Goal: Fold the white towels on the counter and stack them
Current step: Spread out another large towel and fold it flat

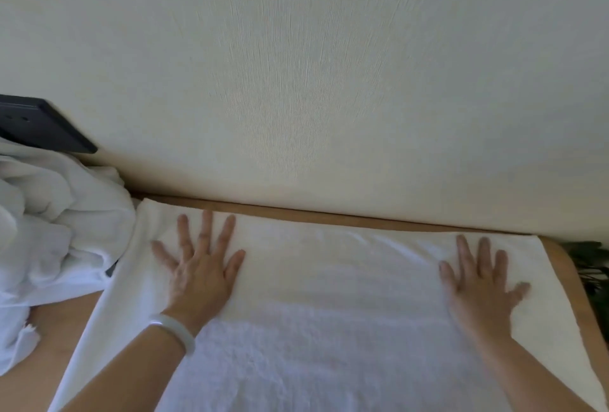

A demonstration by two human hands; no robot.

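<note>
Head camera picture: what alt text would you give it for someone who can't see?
The left hand and right hand press flat on a white towel spread across a wooden counter. Crumpled white towels lie heaped to its left.

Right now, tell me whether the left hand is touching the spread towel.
Touching. The head view shows the left hand flat, fingers splayed, on the spread towel.

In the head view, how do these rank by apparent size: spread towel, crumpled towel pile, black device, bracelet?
1. spread towel
2. crumpled towel pile, cut off at the left edge
3. black device, also cut off
4. bracelet
</note>
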